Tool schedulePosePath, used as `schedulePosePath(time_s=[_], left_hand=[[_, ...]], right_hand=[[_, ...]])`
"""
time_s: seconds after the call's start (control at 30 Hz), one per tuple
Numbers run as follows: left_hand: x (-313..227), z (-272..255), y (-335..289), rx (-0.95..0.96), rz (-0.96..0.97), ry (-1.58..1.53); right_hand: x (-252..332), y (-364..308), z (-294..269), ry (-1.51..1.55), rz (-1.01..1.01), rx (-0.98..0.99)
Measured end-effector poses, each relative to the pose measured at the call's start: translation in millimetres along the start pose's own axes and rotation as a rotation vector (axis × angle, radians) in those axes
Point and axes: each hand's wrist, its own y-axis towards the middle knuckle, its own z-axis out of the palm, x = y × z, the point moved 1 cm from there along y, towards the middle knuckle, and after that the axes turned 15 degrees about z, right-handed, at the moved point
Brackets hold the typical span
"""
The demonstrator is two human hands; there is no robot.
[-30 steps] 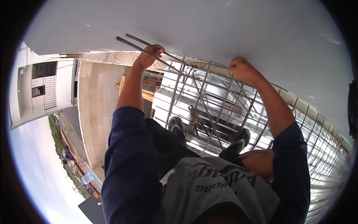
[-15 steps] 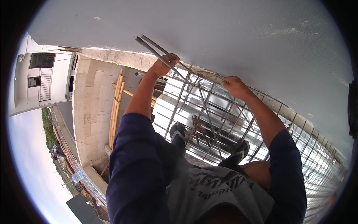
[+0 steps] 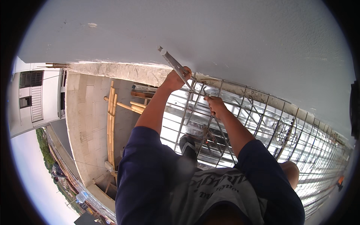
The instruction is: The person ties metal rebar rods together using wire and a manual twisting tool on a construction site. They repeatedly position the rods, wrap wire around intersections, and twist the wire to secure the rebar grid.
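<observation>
My left hand (image 3: 176, 79) is closed around a pair of upright grey steel bars (image 3: 171, 61) beside the painted wall. Their lower ends come down to the corner of a rebar grid (image 3: 189, 108). To its right, my right hand (image 3: 216, 106) is curled over the grid, its fingers wrapped around a thin dark steel rod (image 3: 224, 137) that slants down toward my body. The rod's upper end is hidden by the hand. A pair of pliers or cutters with reddish handles (image 3: 205, 135) lies on the grid between my feet, partly in shadow.
The grey wall (image 3: 243, 41) fills the far side above a rough concrete ledge (image 3: 123, 71). Shiny metal decking (image 3: 172, 125) lies under the grid. Tangled wire (image 3: 285, 131) sits on the right. Bamboo poles (image 3: 111, 127) stand left, beside a drop at the block wall (image 3: 88, 123).
My right hand has moved left and nearer to me, from the ledge onto the slanting rod. My left hand stays on the upright bars. The whole view has shifted.
</observation>
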Motion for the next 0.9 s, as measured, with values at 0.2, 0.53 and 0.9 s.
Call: schedulePosePath(time_s=[0.2,0.53,0.9], left_hand=[[38.7,5.2,6.4,-0.007,0.088,0.105],[59.0,17.1,-2.3,-0.070,0.021,-0.174],[160.4,22.3,-2.4,-0.176,-0.146,-0.195]], right_hand=[[23.4,-50.4,-0.6,0.002,-0.196,-0.011],[121.9,-86.6,73.5,-0.421,-0.650,-0.295],[123.4,-56.0,97.8,-0.643,-0.823,-0.433]])
